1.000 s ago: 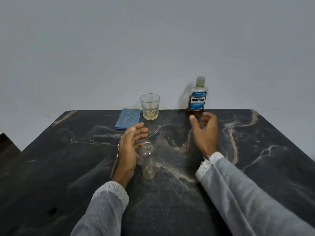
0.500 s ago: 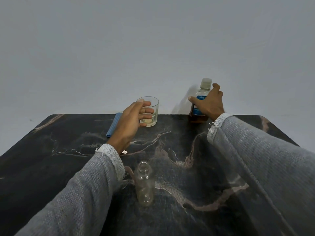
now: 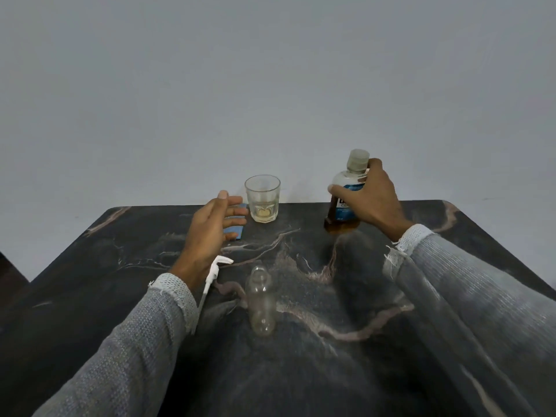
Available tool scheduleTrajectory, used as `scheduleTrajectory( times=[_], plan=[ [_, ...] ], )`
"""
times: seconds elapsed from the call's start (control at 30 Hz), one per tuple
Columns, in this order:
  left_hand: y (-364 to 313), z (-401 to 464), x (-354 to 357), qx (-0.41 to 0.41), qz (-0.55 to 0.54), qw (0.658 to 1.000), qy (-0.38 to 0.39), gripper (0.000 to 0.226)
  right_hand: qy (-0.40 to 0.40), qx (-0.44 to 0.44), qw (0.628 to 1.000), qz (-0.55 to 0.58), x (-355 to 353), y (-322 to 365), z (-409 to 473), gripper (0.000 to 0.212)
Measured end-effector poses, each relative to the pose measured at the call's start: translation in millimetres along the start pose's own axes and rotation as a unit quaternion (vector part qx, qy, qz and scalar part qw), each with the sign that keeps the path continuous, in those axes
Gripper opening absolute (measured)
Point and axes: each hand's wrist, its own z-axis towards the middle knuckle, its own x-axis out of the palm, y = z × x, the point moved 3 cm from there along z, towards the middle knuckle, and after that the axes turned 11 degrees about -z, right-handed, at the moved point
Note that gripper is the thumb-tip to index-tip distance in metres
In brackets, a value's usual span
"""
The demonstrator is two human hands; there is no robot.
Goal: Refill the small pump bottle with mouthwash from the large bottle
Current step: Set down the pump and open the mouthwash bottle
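The step in hand is fetching the supply: the right hand (image 3: pixel 371 197) is wrapped around the large clear plastic mouthwash bottle with the blue label and grey cap (image 3: pixel 349 194), at the right of centre in the frame, thumb on its left side and fingers round the back. The bottle leans slightly and its amber-tinted base looks just clear of the dark marbled surface (image 3: pixel 331 371), though contact is hard to rule out. Its cap is still on. The left hand (image 3: pixel 215 228) hangs open with fingers spread, holding nothing, just left of the short clear drinking glass (image 3: pixel 262 198) and over the blue folded cloth (image 3: pixel 233 224). The small clear empty pump bottle (image 3: pixel 260 300) stands upright and uncapped in the lower centre, with its white pump head and dip tube (image 3: pixel 212 276) lying on the surface just to its left. Next, by my reading, the large bottle must come nearer and be uncapped, likely with the free left hand twisting, before any pouring; the small neck is narrow, so a slow, steady tilt will be needed. Compared with half a second earlier, the large bottle has left its spot by the far edge and come toward the person, while the left hand has drawn back from the glass and opened.
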Motion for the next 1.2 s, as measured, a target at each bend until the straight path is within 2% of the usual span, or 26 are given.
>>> scheduleTrajectory(
  times=[0.13, 0.37, 0.5, 0.63, 0.87, 1.07, 1.2],
  plan=[
    [-13, -55, -14, 0.019, -0.031, 0.999, -0.038, 0.039, 0.027, -0.023, 0.999, 0.013, -32, 22, -70, 0.067],
    [-27, -152, -30, 0.073, -0.028, 0.995, -0.059, 0.027, 0.053, -0.042, 0.998, 0.008, -69, 39, -175, 0.068],
    [-21, -197, -20, 0.093, -0.020, 0.995, -0.036, 0.020, 0.065, -0.043, 0.997, 0.018, -74, 43, -214, 0.076],
    [-3, -227, 7, 0.081, 0.011, 0.996, 0.026, 0.011, 0.061, -0.046, 0.997, 0.022, -72, 45, -240, 0.078],
    [21, -237, 52, 0.041, 0.098, 0.986, 0.125, 0.054, 0.051, -0.066, 0.996, 0.030, -67, 45, -253, 0.078],
    [32, -237, 82, 0.016, 0.099, 0.983, 0.153, 0.042, 0.032, -0.075, 0.996, 0.027, -61, 40, -258, 0.080],
    [43, -236, 85, 0.046, 0.112, 0.983, 0.136, 0.042, 0.037, -0.073, 0.995, 0.058, -62, 39, -258, 0.077]
  ],
)
